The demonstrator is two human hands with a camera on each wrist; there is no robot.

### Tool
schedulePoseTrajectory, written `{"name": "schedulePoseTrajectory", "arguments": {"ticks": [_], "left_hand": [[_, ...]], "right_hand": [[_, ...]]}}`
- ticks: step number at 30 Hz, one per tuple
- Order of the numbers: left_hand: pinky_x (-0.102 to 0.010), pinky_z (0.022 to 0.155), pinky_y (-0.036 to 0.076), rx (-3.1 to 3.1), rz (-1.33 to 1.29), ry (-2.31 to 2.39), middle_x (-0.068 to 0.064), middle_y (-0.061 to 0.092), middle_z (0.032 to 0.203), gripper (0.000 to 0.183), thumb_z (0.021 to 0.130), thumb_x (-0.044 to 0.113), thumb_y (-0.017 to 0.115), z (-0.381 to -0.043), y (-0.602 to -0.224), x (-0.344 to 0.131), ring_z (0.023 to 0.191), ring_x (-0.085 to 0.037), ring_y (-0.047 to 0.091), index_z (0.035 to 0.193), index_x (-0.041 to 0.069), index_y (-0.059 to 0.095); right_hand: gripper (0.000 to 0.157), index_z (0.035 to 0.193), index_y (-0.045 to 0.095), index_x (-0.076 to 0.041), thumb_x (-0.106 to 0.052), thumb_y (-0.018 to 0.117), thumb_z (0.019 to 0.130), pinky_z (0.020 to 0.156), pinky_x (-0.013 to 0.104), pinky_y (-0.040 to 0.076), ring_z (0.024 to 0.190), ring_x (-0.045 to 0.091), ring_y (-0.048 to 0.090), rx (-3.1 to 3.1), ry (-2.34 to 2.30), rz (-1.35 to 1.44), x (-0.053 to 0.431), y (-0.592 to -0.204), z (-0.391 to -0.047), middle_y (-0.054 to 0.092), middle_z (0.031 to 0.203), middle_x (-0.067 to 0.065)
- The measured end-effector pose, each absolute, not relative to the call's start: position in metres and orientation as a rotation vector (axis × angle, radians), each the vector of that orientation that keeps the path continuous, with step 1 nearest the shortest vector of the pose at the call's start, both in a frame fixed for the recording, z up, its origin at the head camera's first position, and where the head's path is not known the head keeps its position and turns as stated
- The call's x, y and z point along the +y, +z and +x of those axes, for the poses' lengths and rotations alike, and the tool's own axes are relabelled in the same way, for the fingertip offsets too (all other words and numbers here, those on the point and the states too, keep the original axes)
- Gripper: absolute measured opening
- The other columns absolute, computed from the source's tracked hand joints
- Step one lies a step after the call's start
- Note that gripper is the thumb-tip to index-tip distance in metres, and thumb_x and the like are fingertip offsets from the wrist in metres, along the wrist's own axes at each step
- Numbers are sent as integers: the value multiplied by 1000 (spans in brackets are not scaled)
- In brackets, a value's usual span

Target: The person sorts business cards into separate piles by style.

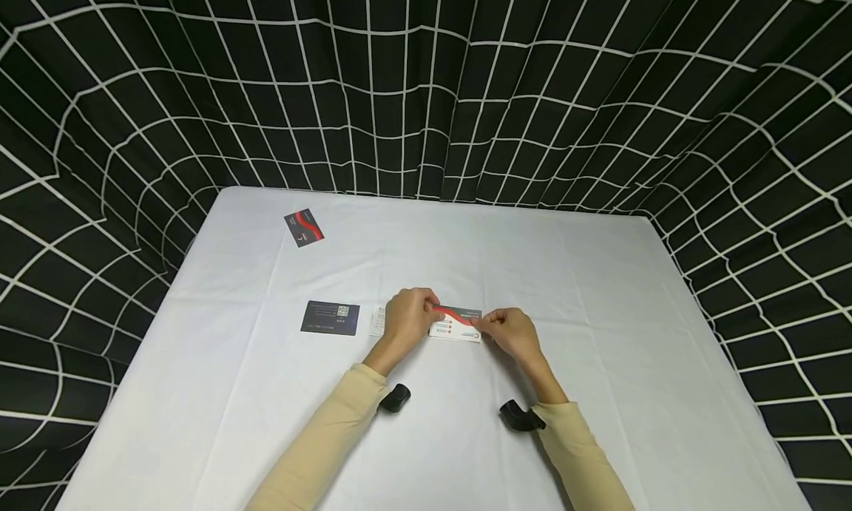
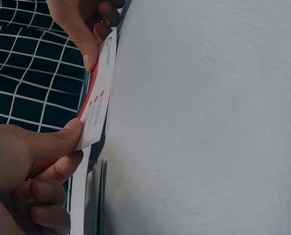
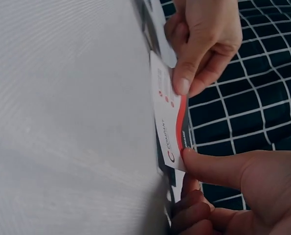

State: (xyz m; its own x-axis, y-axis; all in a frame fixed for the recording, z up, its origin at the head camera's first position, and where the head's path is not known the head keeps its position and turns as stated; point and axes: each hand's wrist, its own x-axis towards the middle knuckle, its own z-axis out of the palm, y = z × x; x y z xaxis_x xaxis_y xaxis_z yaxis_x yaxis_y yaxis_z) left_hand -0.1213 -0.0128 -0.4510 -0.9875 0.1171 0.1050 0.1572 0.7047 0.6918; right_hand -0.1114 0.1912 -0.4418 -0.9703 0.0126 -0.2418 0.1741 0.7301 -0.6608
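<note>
Both hands pinch one white business card point(image 1: 455, 327) with a red wave and a dark strip along its far edge. My left hand point(image 1: 407, 315) grips its left end, thumb on the printed face, as the left wrist view shows. At the opposite end my right hand point(image 1: 512, 332) pinches the card between thumb and fingers. "COMPANY" lettering shows on the card point(image 3: 168, 117) in the right wrist view. Partly hidden behind the left hand, a pale printed card point(image 1: 377, 322) lies on the table.
A dark card with a QR code point(image 1: 330, 318) lies left of the hands. Farther back on the white-covered table point(image 1: 532, 252) is a black card with a red wave point(image 1: 304, 228). Black curtains with a white grid point(image 1: 426, 89) enclose the back and sides.
</note>
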Motion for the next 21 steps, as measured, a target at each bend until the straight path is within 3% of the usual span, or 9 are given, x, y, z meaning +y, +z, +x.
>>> {"name": "schedulePoseTrajectory", "arguments": {"ticks": [8,21], "left_hand": [[-24,52,40,-2861,-281,-1083,6,57,60,20,74,18,86,-121,-456,-9,53,-7,50,86,6,75],[-27,53,45,-2928,-279,-945,1,65,69,23,76,21,85,-122,-456,-3,58,-12,59,90,5,74]], "right_hand": [[28,80,74,-5,-32,73,86,54,26,37,58,12,47,2768,-1030,151,191,-445,-110,57,62,-3],[26,82,71,-5,-31,74,85,49,24,36,54,12,48,2790,-960,154,188,-442,-110,60,66,0]]}}
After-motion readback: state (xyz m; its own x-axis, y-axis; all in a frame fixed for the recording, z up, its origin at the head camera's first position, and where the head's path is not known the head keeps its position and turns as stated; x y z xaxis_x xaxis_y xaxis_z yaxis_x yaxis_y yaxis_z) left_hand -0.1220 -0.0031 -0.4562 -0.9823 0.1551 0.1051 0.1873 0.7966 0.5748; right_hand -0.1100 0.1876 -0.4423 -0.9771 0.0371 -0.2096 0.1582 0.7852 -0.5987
